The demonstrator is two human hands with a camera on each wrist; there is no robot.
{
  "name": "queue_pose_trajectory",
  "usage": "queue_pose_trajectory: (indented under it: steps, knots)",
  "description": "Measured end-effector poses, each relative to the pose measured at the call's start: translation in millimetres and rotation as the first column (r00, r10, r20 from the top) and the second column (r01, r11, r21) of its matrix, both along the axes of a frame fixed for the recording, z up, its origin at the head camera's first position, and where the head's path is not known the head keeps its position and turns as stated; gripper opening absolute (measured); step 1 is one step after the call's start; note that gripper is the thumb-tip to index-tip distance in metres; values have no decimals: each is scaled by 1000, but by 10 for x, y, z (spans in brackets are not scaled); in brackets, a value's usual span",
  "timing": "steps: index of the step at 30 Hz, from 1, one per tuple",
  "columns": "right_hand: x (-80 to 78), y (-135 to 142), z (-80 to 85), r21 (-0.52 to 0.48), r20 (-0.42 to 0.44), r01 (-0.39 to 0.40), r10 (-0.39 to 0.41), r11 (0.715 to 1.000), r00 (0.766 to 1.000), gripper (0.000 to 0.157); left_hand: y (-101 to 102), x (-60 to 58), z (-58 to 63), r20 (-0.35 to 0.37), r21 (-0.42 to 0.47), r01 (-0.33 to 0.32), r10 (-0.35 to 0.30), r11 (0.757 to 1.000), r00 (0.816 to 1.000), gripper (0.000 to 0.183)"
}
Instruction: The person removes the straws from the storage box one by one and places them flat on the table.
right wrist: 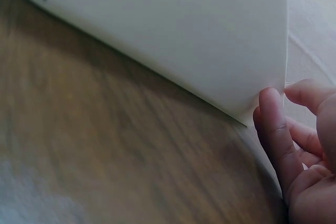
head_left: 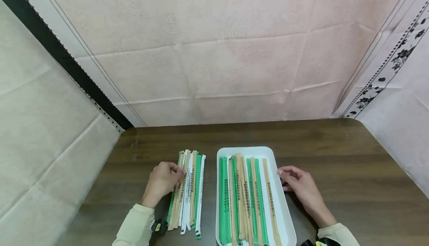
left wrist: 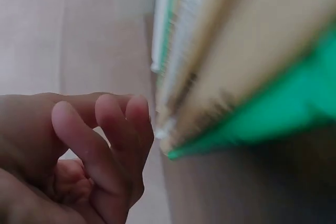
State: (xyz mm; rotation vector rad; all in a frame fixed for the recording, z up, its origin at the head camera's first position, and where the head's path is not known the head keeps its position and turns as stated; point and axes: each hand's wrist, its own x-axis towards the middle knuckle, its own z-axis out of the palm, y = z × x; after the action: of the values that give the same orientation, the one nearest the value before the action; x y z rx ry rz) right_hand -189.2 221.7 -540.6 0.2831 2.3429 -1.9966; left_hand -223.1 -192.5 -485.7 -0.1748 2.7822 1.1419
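My left hand (head_left: 166, 179) is at the left side of a bundle of slim wrapped sticks (head_left: 189, 190), in green, tan and white wrappers with dark print. In the left wrist view its fingers (left wrist: 113, 145) are loosely bent with nothing between them, close beside the wrapper ends (left wrist: 210, 77). To the right, a white tray (head_left: 288, 220) holds more such sticks (head_left: 241, 197), laid lengthwise side by side. My right hand (head_left: 301, 186) pinches the tray's right rim, one fingertip at the edge and another against the outer wall (right wrist: 199, 51).
Both groups of sticks are on a brown wood-grain table (head_left: 321, 145). A pale cloth (head_left: 234, 71) hangs behind the table, with more cloth at both sides. A narrow strip of table separates the loose bundle from the tray.
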Motion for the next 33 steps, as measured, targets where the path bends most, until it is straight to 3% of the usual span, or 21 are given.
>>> queue_pose_trajectory:
  steps: [8,12,16,18,21,26,33]
  knots:
    - [8,-12,-12,-16,-2,-8,8,1000,1000,41,370,27,366,-106,177,110,-92,978,990,19]
    - [3,-25,-17,-20,3,-7,7,1000,1000,42,624,-18,525,-147,239,205,-174,949,974,18]
    - [0,-17,-14,-1,-4,-9,9,1000,1000,42,930,-31,594,-110,299,286,-265,910,958,20]
    - [8,-5,-12,7,-5,-7,7,1000,1000,42,1114,-24,591,-69,316,315,-310,895,948,22]
    - [14,10,-11,17,0,-7,7,1000,1000,42,1399,-22,555,0,300,336,-352,893,936,27]
    - [15,19,-8,0,-5,-4,4,1000,1000,41,1803,-34,484,69,159,368,-382,916,922,33]
    - [9,-2,5,-7,-21,-13,13,1000,1000,38,2176,-76,237,86,13,314,-314,949,945,21]
